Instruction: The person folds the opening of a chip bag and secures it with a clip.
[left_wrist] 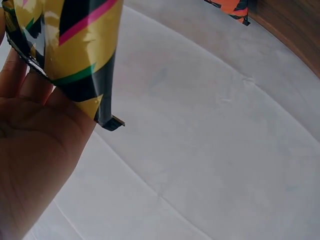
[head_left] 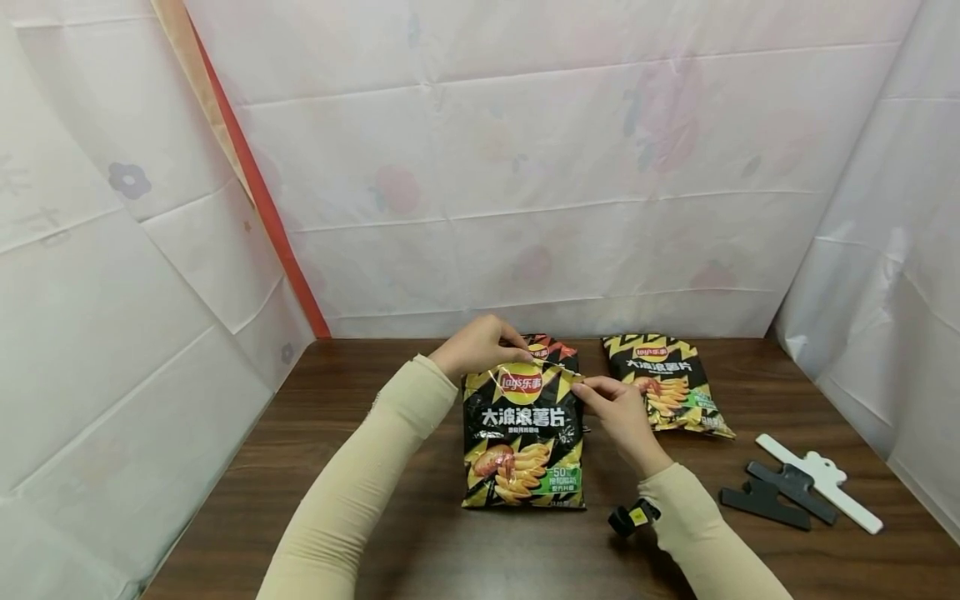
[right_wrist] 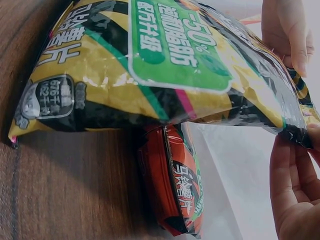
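Note:
A black and yellow potato chip bag (head_left: 522,433) stands upright at the middle of the table, its printed front toward me. My left hand (head_left: 487,344) reaches over its top and pinches the upper edge near the middle, fingers partly behind the bag. At the top right corner, my right hand (head_left: 621,418) pinches the same edge between thumb and fingers. From below, the right wrist view shows the bag's lower front (right_wrist: 115,95) and the right hand (right_wrist: 297,190) gripping its crimped corner. Whether the top seal is torn cannot be told.
Behind the held bag a red and black chip bag (head_left: 561,350) is mostly hidden. Another yellow and black chip bag (head_left: 667,387) lies at the back right. Near the right edge lie a white clip (head_left: 821,479) and two black clips (head_left: 798,490). Pale cloth walls (head_left: 525,167) surround the table.

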`<action>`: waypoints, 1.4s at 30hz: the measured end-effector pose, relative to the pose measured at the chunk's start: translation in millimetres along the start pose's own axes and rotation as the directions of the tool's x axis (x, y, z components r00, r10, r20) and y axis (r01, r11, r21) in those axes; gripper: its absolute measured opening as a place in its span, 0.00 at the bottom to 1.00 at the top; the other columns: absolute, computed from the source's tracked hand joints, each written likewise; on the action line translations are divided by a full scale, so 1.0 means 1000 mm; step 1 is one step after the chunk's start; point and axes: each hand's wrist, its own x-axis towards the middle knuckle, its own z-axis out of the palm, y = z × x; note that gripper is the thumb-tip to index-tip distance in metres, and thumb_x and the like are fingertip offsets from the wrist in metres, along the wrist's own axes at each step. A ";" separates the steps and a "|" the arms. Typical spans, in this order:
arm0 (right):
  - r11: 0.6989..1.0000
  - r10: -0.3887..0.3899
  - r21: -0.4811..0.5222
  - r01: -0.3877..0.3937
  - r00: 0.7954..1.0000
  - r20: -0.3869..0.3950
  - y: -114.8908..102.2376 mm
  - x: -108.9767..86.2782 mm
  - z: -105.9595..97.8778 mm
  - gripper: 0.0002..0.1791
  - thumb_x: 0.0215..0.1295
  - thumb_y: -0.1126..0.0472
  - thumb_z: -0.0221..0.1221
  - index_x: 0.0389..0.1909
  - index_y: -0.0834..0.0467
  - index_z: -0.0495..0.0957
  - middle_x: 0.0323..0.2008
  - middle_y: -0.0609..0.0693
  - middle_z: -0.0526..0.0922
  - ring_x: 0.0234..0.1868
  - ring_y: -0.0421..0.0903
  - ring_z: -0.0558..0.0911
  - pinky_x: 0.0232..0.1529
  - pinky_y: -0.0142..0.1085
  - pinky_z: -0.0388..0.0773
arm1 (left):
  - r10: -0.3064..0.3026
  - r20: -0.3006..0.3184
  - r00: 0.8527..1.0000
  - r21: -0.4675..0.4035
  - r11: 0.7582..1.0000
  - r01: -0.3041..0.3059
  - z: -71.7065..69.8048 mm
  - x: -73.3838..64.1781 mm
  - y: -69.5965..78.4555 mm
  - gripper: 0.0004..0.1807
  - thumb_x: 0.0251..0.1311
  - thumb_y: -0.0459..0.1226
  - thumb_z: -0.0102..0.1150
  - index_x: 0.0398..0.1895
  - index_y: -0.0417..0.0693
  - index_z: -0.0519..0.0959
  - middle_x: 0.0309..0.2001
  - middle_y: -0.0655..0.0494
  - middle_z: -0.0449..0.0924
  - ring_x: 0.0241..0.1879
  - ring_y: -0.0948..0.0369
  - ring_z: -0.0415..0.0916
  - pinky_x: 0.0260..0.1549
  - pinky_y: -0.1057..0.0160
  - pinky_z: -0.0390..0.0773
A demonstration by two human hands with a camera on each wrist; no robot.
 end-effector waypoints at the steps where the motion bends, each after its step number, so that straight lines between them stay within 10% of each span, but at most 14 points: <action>1: 1.000 0.002 -0.002 -0.002 1.000 -0.001 0.000 0.000 0.000 0.17 0.66 0.55 0.63 0.43 0.66 0.84 0.34 0.36 0.83 0.36 0.36 0.81 0.40 0.36 0.81 | 0.000 -0.001 1.000 -0.001 1.000 0.000 0.000 0.000 0.000 0.09 0.65 0.44 0.62 0.41 0.52 0.88 0.43 0.55 0.87 0.20 0.64 0.67 0.26 0.66 0.69; 42: 1.000 0.010 0.014 -0.012 0.992 0.126 -0.009 0.000 -0.010 0.22 0.67 0.53 0.62 0.56 0.63 0.79 0.41 0.36 0.84 0.42 0.33 0.82 0.43 0.32 0.82 | -0.011 -0.028 1.000 0.002 1.000 0.011 0.002 0.002 0.000 0.10 0.66 0.40 0.61 0.45 0.48 0.87 0.45 0.53 0.87 0.22 0.64 0.70 0.28 0.65 0.71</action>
